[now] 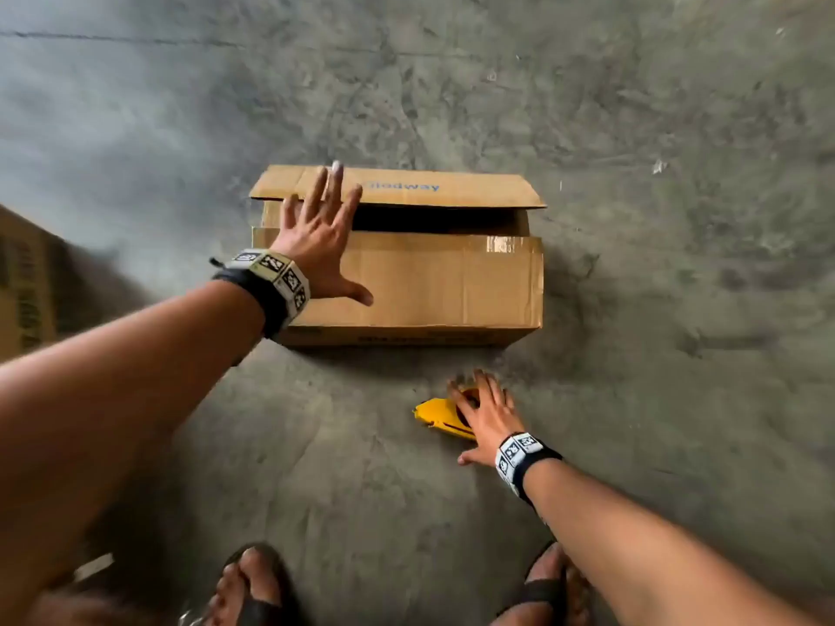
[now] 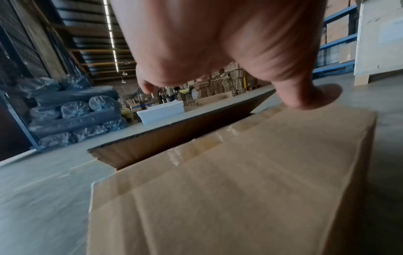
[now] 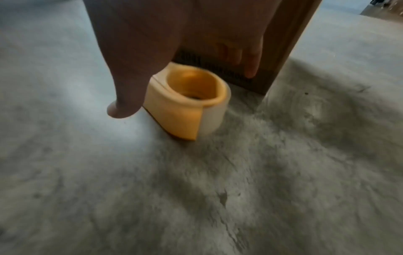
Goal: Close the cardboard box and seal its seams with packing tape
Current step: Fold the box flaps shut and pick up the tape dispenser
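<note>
Left hand (image 1: 323, 246) spread wide, fingers straight, palm over the near flap (image 1: 415, 282) of the cardboard box (image 1: 406, 259), thumb (image 2: 305, 96) pressed on the flap's top in the left wrist view, fingertips reaching across the gap toward the far flap (image 1: 406, 188). Nothing gripped on that side; grip fully open.

Right hand (image 1: 485, 420) also open, fingers splayed and lowered over the yellow tape dispenser (image 1: 440, 413), thumb out to the side near the floor. No closing around it visible; actual contact hard to tell through the blur. In the right wrist view, yellow body with pale tape roll (image 3: 187, 103) standing on the concrete, thumb just beside it, box wall close behind.

Box on the concrete floor (image 1: 677, 309), near flap folded down flat, far flap partly raised, a dark open slot between the two edges. Old glossy tape strip (image 1: 506, 244) along the near flap's edge at the right end. Blue lettering on the far flap. Dispenser just in front of the box's near wall, apart from it.

Bare floor on the far and right sides of the box. Another cardboard carton (image 1: 22, 286) at the left border. Sandalled feet (image 1: 253, 585) at the bottom edge, behind the dispenser.
</note>
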